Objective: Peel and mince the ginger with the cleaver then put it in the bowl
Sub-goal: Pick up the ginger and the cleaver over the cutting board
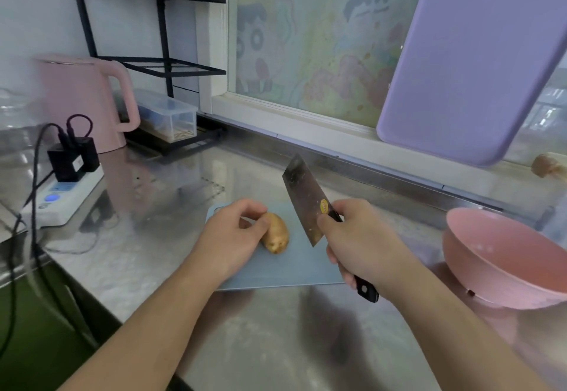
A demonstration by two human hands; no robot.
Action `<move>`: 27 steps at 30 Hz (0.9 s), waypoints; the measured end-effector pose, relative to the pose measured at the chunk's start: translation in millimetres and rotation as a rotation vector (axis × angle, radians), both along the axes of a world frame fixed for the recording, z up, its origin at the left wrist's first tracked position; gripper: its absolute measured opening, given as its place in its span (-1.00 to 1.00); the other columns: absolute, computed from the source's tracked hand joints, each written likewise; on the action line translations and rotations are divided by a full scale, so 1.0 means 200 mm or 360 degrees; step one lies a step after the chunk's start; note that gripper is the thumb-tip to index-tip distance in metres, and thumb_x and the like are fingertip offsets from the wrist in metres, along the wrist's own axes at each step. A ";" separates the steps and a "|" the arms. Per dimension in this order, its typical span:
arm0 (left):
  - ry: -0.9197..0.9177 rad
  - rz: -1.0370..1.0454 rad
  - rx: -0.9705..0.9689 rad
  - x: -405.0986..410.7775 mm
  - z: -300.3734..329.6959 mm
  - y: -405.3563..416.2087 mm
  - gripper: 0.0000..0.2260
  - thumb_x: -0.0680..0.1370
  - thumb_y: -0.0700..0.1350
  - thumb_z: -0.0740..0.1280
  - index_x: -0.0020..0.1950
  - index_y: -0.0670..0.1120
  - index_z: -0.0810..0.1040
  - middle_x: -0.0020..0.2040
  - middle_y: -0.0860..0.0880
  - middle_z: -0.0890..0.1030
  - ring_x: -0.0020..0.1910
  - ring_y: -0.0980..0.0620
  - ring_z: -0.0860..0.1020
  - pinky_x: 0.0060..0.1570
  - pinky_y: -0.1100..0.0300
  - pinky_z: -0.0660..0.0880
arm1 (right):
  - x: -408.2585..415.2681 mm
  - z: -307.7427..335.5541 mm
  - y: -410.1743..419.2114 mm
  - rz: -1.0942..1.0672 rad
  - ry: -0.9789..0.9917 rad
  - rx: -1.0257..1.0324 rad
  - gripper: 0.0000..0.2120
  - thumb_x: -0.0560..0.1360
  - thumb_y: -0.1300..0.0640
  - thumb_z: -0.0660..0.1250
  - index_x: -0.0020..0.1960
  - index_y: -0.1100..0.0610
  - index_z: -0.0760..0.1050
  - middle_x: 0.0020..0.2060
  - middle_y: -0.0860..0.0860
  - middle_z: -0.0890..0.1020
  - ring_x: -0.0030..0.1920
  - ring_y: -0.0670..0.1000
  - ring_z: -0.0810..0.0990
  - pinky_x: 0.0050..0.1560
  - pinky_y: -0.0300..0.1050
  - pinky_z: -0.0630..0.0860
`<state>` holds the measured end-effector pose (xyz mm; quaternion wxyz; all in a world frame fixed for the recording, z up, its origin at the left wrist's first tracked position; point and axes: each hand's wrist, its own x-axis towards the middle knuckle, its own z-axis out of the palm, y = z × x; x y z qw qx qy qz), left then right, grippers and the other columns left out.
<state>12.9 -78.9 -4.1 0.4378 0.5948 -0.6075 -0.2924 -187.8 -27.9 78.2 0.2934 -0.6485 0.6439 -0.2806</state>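
On blue cutting board (294,271), near middle of steel counter (276,344): ginger (276,232) lying flat, skin on, unpeeled. Left hand (233,234) pinching far end of ginger between thumb and curled fingertips, pinning it to board. Right hand (359,243) wrapping round black handle of cleaver (306,203), thumb pressing against blade heel; blade tilting up and away, lower corner hovering just beside ginger, apparently not touching. Pink bowl (503,255) waiting well apart on right, tipped on its edge. Judging peeling as step in hand, not yet begun. Advising: scraping skin with edge near the heel, shallow angle, strokes away from holding fingers. Keeping left fingertips tucked back. Rolling piece between strokes. Watching for slip on knobbly end.
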 end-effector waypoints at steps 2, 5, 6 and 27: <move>-0.0017 0.0021 -0.0015 0.00 0.00 0.00 -0.93 0.61 0.07 0.43 0.08 0.16 0.64 0.02 0.25 0.67 -0.08 0.30 0.60 -0.07 0.33 0.42 | 0.02 0.02 0.02 0.0019 0.0013 -0.0028 -0.76 0.65 0.09 0.14 -0.04 0.26 0.42 -0.44 0.18 0.50 -0.65 0.11 0.44 -0.56 -0.17 0.38; -0.0008 0.0042 -0.0035 -0.01 0.01 0.01 -0.89 0.59 0.08 0.46 0.08 0.12 0.64 -0.01 0.20 0.68 -0.10 0.25 0.61 -0.10 0.33 0.42 | 0.05 0.04 0.05 0.0060 0.0015 -0.0009 -0.73 0.67 0.06 0.13 -0.08 0.23 0.41 -0.49 0.21 0.49 -0.65 0.13 0.44 -0.58 -0.18 0.38; 0.0006 0.0058 -0.0034 -0.01 0.01 0.01 -0.88 0.58 0.07 0.48 0.07 0.10 0.63 -0.02 0.18 0.68 -0.11 0.24 0.61 -0.12 0.32 0.42 | 0.06 0.04 0.06 0.0070 0.0018 -0.0005 -0.73 0.66 0.07 0.13 -0.10 0.23 0.41 -0.48 0.22 0.49 -0.64 0.13 0.44 -0.59 -0.19 0.38; -0.0002 0.0116 -0.0045 -0.02 0.02 0.03 -0.89 0.58 0.04 0.48 -0.07 0.05 0.63 -0.13 0.16 0.68 -0.18 0.29 0.57 -0.19 0.29 0.39 | 0.11 0.06 0.10 0.0101 0.0115 0.0069 -0.73 0.66 0.15 0.11 -0.18 0.20 0.40 -0.50 0.23 0.49 -0.63 0.14 0.46 -0.58 -0.22 0.39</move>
